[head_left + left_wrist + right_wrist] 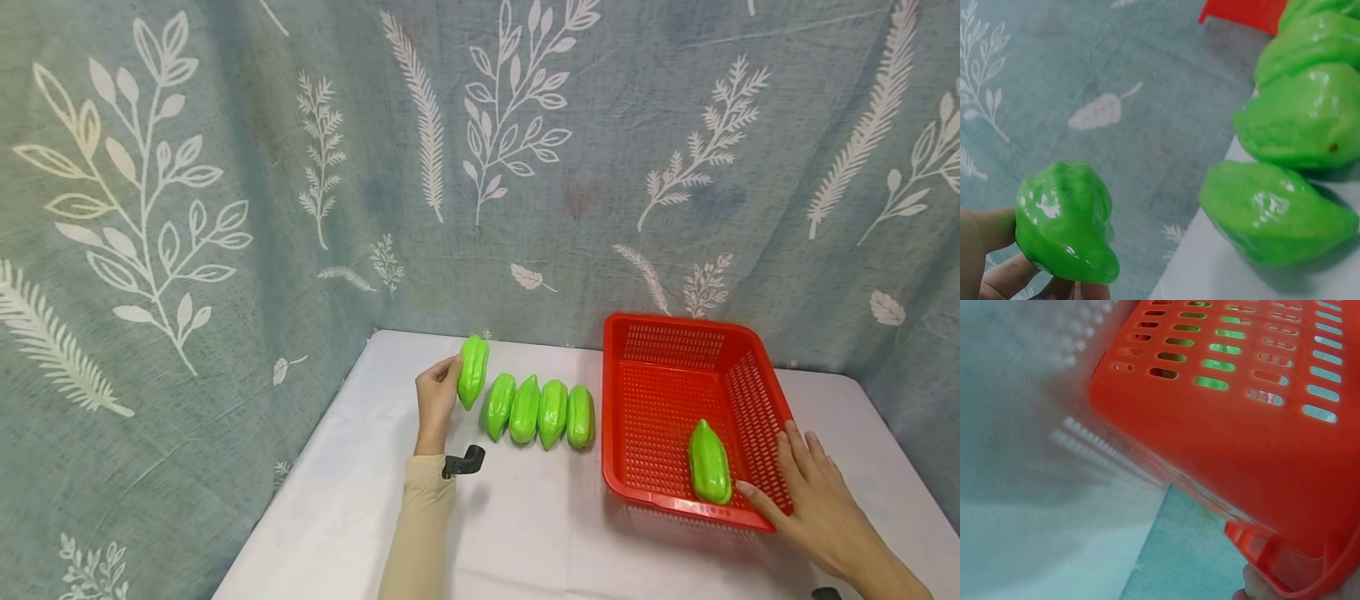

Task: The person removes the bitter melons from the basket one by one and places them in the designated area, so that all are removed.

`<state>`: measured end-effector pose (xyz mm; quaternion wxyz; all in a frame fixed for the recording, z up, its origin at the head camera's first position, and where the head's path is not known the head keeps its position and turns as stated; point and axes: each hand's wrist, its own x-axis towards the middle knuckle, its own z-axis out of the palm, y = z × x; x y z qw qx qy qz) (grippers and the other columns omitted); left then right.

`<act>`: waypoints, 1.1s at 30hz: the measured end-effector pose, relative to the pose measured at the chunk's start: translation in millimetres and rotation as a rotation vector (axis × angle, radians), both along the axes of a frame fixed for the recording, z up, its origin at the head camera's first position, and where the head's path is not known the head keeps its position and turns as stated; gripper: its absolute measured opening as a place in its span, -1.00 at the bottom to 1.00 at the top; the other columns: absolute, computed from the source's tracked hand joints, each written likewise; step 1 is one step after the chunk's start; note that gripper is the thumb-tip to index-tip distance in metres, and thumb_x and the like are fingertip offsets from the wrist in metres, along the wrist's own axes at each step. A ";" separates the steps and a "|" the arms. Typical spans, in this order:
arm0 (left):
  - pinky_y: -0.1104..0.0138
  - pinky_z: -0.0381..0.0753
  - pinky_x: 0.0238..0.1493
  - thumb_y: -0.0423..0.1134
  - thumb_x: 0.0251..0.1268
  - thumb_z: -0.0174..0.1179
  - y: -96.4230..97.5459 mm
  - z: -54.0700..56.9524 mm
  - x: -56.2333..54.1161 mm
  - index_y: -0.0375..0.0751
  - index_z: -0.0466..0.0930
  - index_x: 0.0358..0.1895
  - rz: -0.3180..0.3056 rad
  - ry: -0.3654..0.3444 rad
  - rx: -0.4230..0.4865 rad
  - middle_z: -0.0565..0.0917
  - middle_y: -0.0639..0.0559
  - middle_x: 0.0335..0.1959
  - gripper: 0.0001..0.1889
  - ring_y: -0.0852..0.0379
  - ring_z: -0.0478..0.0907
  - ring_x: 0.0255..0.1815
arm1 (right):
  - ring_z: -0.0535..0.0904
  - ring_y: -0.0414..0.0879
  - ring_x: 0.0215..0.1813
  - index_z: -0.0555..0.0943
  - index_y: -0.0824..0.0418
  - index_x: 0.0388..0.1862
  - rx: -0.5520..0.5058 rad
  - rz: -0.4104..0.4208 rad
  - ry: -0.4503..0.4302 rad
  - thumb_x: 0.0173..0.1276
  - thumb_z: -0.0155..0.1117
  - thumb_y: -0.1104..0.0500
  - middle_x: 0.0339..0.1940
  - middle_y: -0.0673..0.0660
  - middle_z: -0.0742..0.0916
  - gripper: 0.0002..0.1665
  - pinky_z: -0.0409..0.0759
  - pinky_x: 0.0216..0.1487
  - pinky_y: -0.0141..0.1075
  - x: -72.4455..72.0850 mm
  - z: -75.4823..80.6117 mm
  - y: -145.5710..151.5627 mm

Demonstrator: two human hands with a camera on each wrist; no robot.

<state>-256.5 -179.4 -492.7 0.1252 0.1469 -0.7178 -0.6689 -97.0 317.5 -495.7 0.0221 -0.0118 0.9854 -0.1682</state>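
My left hand (438, 398) pinches a glossy green ridged fruit (472, 372) with a pointed tip, raised at the left end of a row of similar fruits. In the left wrist view, thumb and fingers bear on the held fruit (1066, 222) from the left and below. Several like it (524, 410) lie side by side on the white table. My right hand (817, 500) rests with spread, fairly straight fingers at the near right corner of a red plastic basket (611, 417). One green fruit (709, 462) lies inside that basket, near its front wall.
The white-covered table (517, 517) meets a blue-green curtain (555, 233) with white leaf prints at the back and sides. In the right wrist view, the slotted basket wall (1210, 425) fills the upper right, with green showing through its slots.
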 end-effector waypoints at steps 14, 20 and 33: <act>0.07 0.65 0.27 -0.07 0.57 0.16 -11.8 -16.6 -0.8 -0.36 0.64 0.24 0.012 -0.046 -0.049 0.69 -0.30 0.20 -0.56 -0.15 0.65 0.20 | -0.38 0.57 0.63 -0.31 0.51 0.63 -0.003 0.018 0.023 0.45 0.08 -0.43 0.66 0.54 -0.25 0.37 -0.23 0.53 0.54 0.9 -1.7 1.9; 0.01 0.61 0.32 -0.04 0.56 0.17 -17.0 -27.9 -3.3 -0.35 0.64 0.24 0.015 -0.086 -0.070 0.68 -0.32 0.22 -0.54 -0.19 0.63 0.24 | -0.39 0.56 0.63 -0.33 0.50 0.63 -0.004 0.019 0.028 0.43 0.09 -0.44 0.66 0.53 -0.26 0.38 -0.26 0.54 0.53 0.2 -2.7 1.3; 0.01 0.54 0.39 -0.03 0.56 0.16 -16.9 -46.7 -5.2 -0.32 0.67 0.21 0.028 -0.152 -0.111 0.68 -0.29 0.23 -0.56 -0.19 0.60 0.29 | -0.39 0.57 0.63 -0.35 0.48 0.64 -0.004 0.016 0.027 0.43 0.09 -0.44 0.67 0.52 -0.26 0.38 -0.24 0.53 0.53 0.4 -2.2 1.8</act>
